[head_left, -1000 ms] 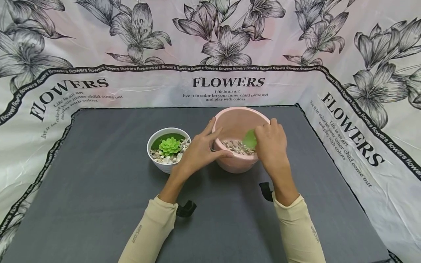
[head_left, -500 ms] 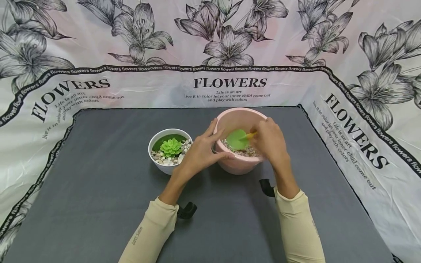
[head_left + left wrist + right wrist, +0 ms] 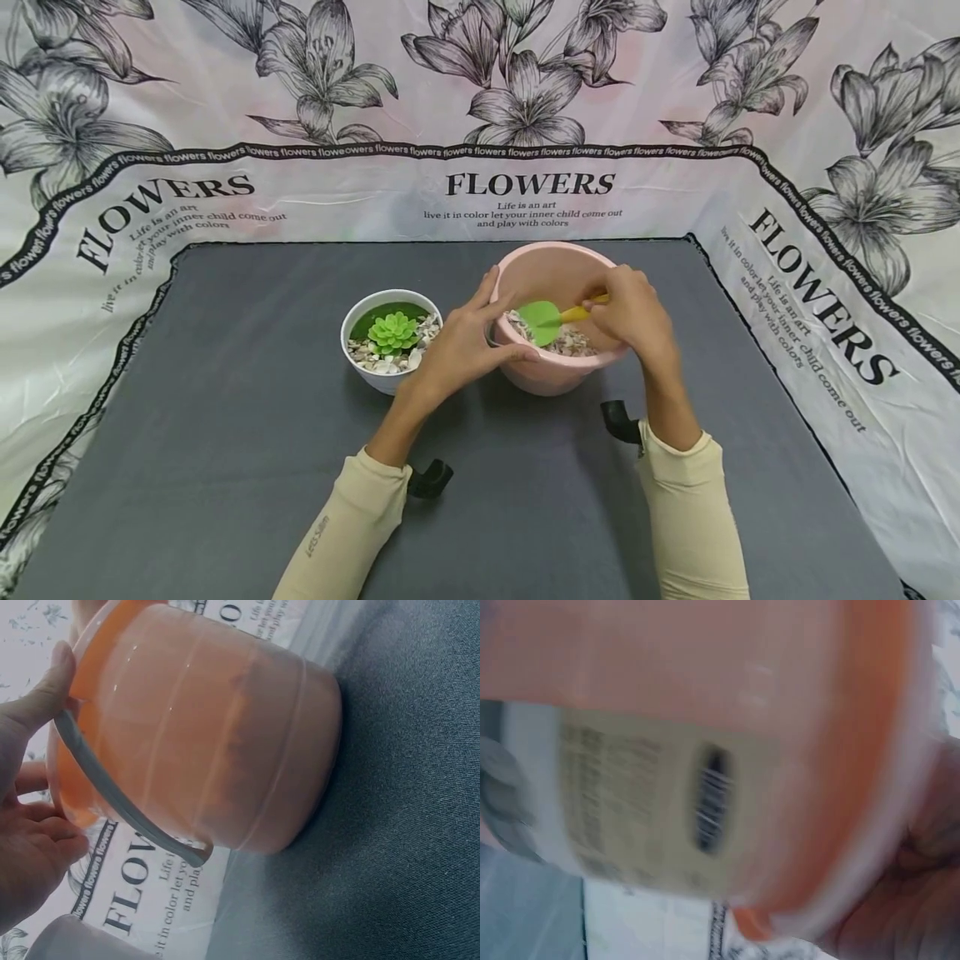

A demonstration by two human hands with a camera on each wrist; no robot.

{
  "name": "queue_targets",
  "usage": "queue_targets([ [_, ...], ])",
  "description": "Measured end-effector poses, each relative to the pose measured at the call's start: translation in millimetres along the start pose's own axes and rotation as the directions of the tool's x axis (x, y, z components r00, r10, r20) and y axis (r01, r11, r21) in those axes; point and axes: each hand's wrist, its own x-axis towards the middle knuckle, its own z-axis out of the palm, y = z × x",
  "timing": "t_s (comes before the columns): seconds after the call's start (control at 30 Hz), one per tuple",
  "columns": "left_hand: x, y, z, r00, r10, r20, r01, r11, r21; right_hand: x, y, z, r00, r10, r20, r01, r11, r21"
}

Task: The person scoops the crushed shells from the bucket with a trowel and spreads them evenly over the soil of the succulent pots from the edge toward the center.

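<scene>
My right hand (image 3: pixel 637 312) holds the yellow handle of a small toy shovel (image 3: pixel 540 323) inside a pink bucket (image 3: pixel 536 379). The shovel's green blade lies at the gravel (image 3: pixel 573 340) in the bottom, toward the left wall. On the bucket's left rim, my left hand (image 3: pixel 468 342) grips with thumb and fingers spread along it. Seen from the left wrist, the bucket's grey carrying handle (image 3: pixel 112 791) hangs down its side below the thumb. A label (image 3: pixel 652 802) shows on the bucket's outer wall in the blurred right wrist view, where the shovel is hidden.
Just left of the bucket, partly behind my left hand, stands a white bowl (image 3: pixel 384 383) with a green succulent (image 3: pixel 392 333) and pebbles. Both containers stand on grey cloth (image 3: pixel 247 400) bordered by a flower-printed sheet (image 3: pixel 525 196). Black straps (image 3: pixel 431 481) stick out at both wrists.
The shovel blade has shifted left across the gravel, and its yellow handle has come into view. My right hand has moved slightly right. The left hand keeps its place on the rim.
</scene>
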Motion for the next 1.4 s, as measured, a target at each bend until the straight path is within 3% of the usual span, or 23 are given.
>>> queue_targets([
  [0.2, -3.7, -0.3, -2.3, 1.000, -0.011, -0.008, 0.011, 1.000, -0.003, -12, 0, -20, 0.998, 0.069, 0.003, -0.069, 0.995, 0.077],
  [0.4, -4.4, -2.7, -1.9, 1.000, 0.003, -0.009, -0.003, 1.000, -0.026, -21, 5, -32, 0.993, 0.108, -0.055, -0.104, 0.992, 0.071],
  [0.73, -2.9, -4.3, -1.1, 1.000, 0.012, -0.014, -0.013, 0.999, -0.030, -30, 19, -46, 0.989, 0.120, -0.091, -0.107, 0.985, 0.135],
  [1.07, -3.1, -3.6, 0.9, 1.000, 0.021, 0.004, -0.021, 0.999, -0.030, -40, 29, -51, 0.981, 0.138, -0.136, -0.120, 0.984, 0.133],
  [1.4, -3.7, -4.2, -1.7, 0.999, 0.038, 0.018, -0.037, 0.999, -0.027, -48, 29, -58, 0.977, 0.105, -0.187, -0.066, 0.977, 0.202],
])
